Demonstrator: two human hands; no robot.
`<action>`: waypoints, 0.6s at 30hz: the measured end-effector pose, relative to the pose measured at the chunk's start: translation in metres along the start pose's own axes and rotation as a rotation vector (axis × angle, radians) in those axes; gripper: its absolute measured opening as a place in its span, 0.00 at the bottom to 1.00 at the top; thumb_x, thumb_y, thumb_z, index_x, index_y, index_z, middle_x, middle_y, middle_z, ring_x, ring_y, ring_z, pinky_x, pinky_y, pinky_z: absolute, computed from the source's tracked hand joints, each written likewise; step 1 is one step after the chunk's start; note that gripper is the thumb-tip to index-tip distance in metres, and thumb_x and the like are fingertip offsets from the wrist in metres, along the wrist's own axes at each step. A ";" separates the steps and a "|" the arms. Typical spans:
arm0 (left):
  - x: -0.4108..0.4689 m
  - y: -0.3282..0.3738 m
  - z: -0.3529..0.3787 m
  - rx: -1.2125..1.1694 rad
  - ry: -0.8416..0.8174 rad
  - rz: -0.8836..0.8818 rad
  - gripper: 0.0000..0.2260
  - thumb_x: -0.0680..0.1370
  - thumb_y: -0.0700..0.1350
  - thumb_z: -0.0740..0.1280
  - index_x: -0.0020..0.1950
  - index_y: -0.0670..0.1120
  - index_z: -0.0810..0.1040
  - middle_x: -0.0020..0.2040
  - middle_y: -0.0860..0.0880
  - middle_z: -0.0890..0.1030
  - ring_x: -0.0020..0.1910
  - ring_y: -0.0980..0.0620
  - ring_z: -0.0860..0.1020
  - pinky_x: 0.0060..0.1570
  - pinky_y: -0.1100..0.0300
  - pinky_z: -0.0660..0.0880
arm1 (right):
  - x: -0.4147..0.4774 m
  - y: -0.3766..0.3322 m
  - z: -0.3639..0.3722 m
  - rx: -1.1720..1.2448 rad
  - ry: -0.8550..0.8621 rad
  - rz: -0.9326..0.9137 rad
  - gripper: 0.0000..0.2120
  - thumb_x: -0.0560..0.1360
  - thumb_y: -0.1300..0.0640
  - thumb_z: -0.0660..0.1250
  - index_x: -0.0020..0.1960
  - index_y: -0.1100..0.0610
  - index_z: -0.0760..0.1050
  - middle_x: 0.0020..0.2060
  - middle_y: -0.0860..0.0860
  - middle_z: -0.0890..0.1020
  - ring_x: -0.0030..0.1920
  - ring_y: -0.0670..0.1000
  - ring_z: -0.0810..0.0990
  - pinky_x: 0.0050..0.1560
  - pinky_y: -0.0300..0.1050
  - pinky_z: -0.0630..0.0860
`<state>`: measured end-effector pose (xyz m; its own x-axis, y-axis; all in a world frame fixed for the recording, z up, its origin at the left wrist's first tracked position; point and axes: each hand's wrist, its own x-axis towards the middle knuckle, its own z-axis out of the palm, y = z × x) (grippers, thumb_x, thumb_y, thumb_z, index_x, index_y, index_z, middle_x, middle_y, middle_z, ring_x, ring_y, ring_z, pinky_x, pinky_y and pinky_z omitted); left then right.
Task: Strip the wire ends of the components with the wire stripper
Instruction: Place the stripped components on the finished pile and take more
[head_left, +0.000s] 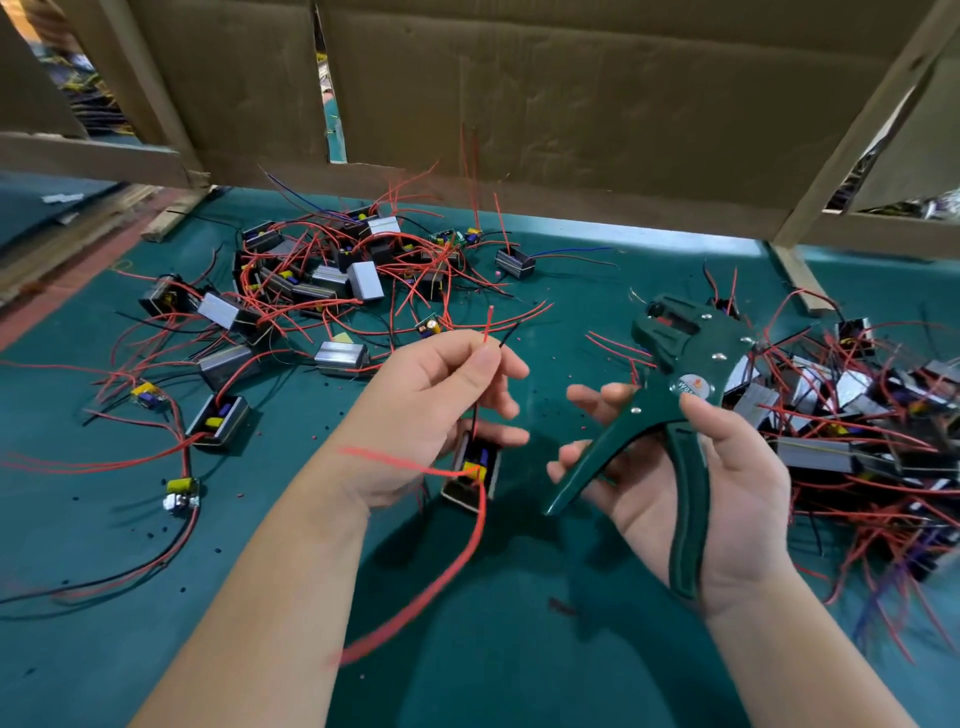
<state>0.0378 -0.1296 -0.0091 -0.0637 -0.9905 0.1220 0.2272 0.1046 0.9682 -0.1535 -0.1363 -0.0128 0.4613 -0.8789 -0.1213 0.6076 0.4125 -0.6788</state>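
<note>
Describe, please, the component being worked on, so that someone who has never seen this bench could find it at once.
On the green table, between the left pile and the right pile of components, find the left hand. Just below its fingers is a small metal case with yellow and blue parts. Unlike its neighbours, its red and black wire ends are pinched in that hand.

We see a green counter (519, 649) under us. Behind it stands a big wall of brown cardboard (571, 104), with pale wooden bars (860, 135) beside it. A thin gap (332, 119) splits the cardboard. Bright light (675, 232) shines under its bottom edge on the right.
</note>
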 end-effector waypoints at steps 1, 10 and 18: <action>-0.001 0.000 0.003 -0.082 -0.027 0.010 0.11 0.77 0.48 0.64 0.39 0.49 0.84 0.35 0.53 0.80 0.37 0.58 0.80 0.39 0.62 0.80 | -0.001 0.000 0.001 0.005 -0.035 0.029 0.22 0.58 0.48 0.75 0.46 0.61 0.82 0.59 0.64 0.79 0.37 0.62 0.81 0.42 0.59 0.80; -0.001 -0.002 0.019 0.199 0.186 0.160 0.09 0.81 0.38 0.60 0.44 0.43 0.77 0.24 0.58 0.74 0.22 0.64 0.70 0.25 0.75 0.67 | -0.002 0.021 0.012 0.003 -0.297 0.263 0.31 0.60 0.48 0.77 0.59 0.62 0.80 0.42 0.59 0.82 0.39 0.61 0.82 0.45 0.57 0.79; 0.003 -0.005 0.007 0.119 0.223 0.125 0.04 0.76 0.35 0.67 0.43 0.43 0.78 0.30 0.49 0.81 0.27 0.56 0.79 0.28 0.67 0.74 | -0.004 0.018 0.012 -0.036 -0.304 0.317 0.36 0.61 0.49 0.78 0.64 0.66 0.75 0.39 0.64 0.80 0.40 0.62 0.82 0.46 0.58 0.79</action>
<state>0.0298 -0.1323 -0.0122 0.1760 -0.9631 0.2037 0.1034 0.2238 0.9691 -0.1366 -0.1228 -0.0159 0.7939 -0.5976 -0.1124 0.3850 0.6372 -0.6676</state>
